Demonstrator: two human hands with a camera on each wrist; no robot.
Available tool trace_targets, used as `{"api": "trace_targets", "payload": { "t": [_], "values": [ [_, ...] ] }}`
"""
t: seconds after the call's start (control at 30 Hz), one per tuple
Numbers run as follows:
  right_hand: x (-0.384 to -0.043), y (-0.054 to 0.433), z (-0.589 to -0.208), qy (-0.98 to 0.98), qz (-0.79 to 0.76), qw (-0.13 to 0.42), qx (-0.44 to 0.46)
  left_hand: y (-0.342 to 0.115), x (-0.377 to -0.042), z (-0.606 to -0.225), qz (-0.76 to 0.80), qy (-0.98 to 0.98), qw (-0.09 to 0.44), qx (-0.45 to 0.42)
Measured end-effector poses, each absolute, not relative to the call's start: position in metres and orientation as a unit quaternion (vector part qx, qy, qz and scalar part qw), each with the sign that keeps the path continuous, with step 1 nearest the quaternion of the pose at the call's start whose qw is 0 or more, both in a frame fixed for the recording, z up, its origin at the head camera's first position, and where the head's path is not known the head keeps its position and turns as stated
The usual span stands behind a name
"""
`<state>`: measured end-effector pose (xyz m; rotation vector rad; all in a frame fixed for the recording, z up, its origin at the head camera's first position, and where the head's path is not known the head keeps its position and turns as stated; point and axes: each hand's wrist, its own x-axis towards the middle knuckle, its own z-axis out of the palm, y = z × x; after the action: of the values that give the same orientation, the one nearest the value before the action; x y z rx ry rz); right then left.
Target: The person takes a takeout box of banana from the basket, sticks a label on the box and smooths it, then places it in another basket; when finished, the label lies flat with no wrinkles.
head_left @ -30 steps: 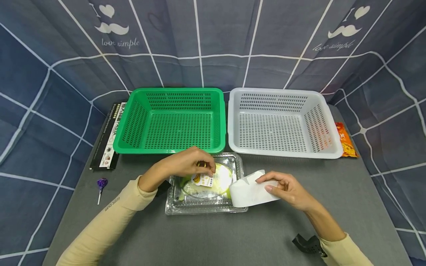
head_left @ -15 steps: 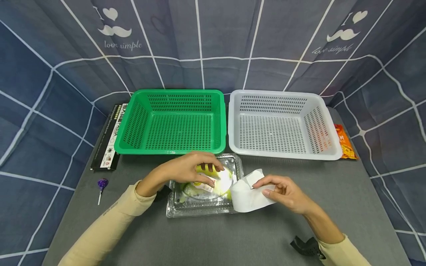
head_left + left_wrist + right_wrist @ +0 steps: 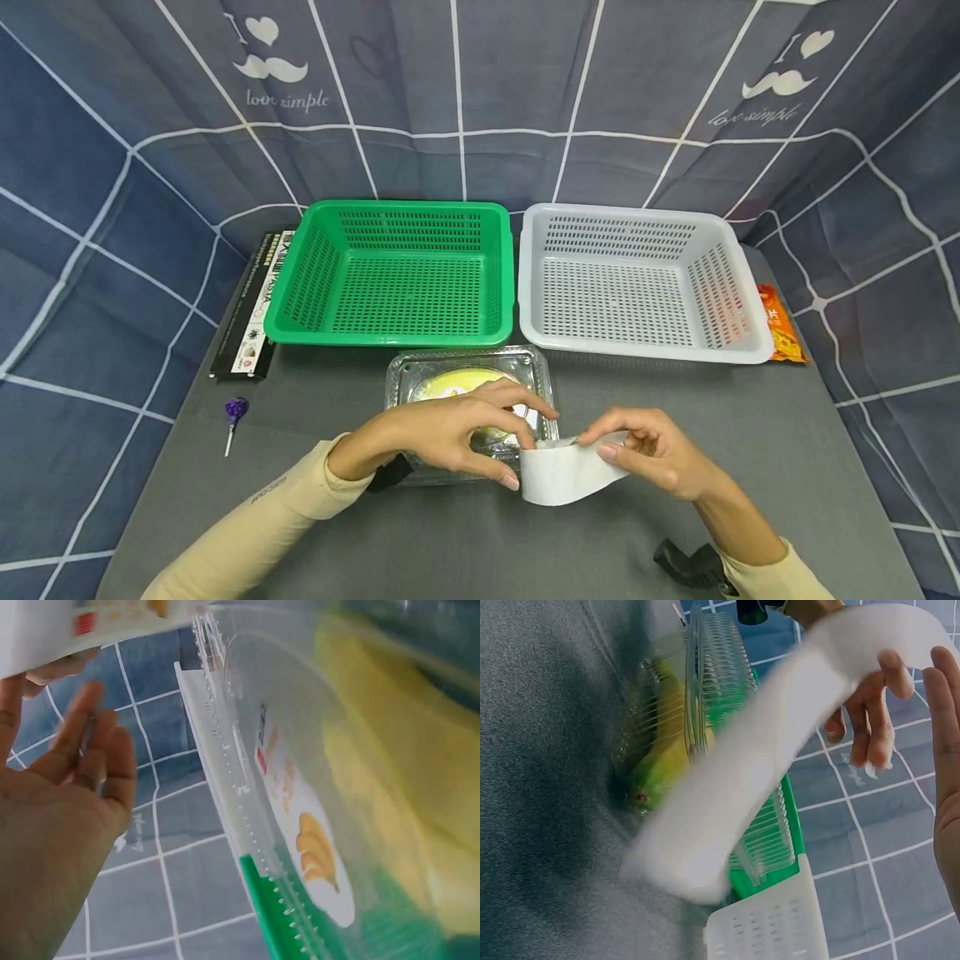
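A clear plastic clamshell box (image 3: 420, 358) lies in the middle of the table, with yellow-green bananas (image 3: 667, 754) inside. On its lid is a white label sticker with a banana picture (image 3: 319, 859). My right hand (image 3: 652, 454) pinches a curled white strip of label stickers (image 3: 566, 479) between thumb and fingers, just right of the box. Printing shows on the strip's other face in the left wrist view. My left hand (image 3: 468, 429) reaches over the box's front part, fingers spread, thumb and index fingertips right at the strip's left edge.
A green basket (image 3: 390, 340) and a light grey basket (image 3: 645, 350) stand side by side behind the box. At the left are a black-and-white pasta box (image 3: 243, 325) and a purple lollipop (image 3: 236, 408). An orange snack packet (image 3: 783, 325) lies far right.
My left hand has let go of the label on the lid and moved right and nearer to the strip. The strip has shifted slightly toward me and curls more.
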<state>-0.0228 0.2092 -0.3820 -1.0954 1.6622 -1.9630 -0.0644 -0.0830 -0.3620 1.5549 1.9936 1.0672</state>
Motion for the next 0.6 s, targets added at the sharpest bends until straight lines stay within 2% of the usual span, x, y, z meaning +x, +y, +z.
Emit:
{"api": "trace_targets", "payload": {
  "t": [0.2,0.27,0.5,0.57,0.6],
  "values": [
    [-0.028,0.236,-0.397,0.605,-0.689,0.14,-0.373,-0.103,-0.051,-0.361,0.439,0.671,0.247,0.544],
    [-0.03,0.248,-0.406,0.615,-0.682,0.164,-0.362,-0.117,-0.041,-0.362,0.46,0.668,0.266,0.521],
    [-0.031,0.271,-0.436,0.632,-0.634,0.307,-0.324,-0.159,-0.01,-0.373,0.489,0.685,0.346,0.414],
    [-0.031,0.273,-0.443,0.644,-0.616,0.327,-0.314,-0.169,-0.009,-0.378,0.492,0.688,0.343,0.408],
    [-0.031,0.274,-0.446,0.654,-0.606,0.333,-0.305,-0.173,-0.01,-0.38,0.496,0.691,0.326,0.413]
  ]
}}
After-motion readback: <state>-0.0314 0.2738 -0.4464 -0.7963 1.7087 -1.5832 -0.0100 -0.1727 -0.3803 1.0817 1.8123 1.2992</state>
